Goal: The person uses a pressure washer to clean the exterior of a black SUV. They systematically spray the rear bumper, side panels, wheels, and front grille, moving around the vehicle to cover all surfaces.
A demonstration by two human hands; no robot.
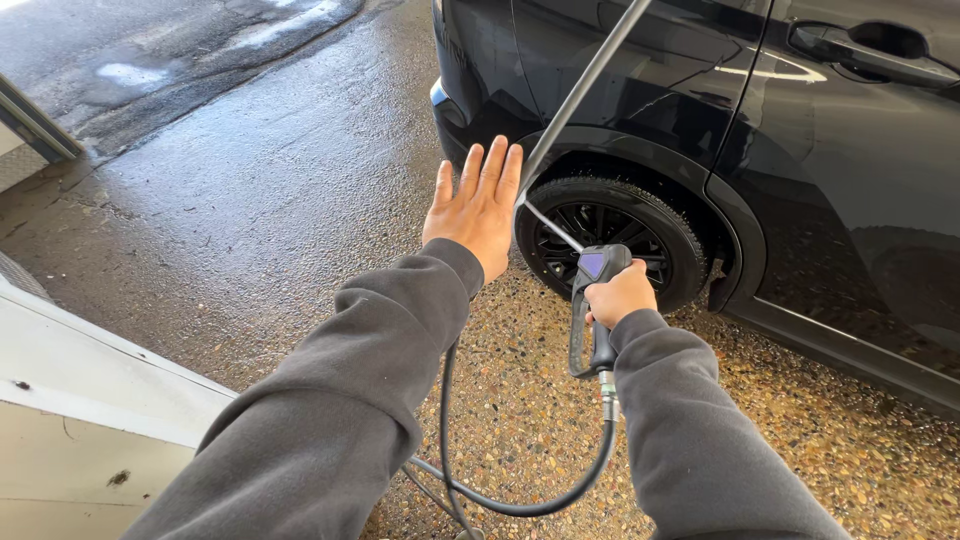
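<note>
Right hand (620,295) is wrapped tight around the grip of a spray gun (592,300), fingers closed on the handle, down low in front of the car's wheel (610,235). The lance (585,85) runs up from the gun and out the top of the shot, crossing the black car (850,150). Left hand (478,205) is wide open, fingers spread flat, holding nothing, hanging just left of the lance. Looks like it isn't touching it, but hard to say. Hose (520,500) loops down from the gun's base over the wet pebbled floor (250,200).
</note>
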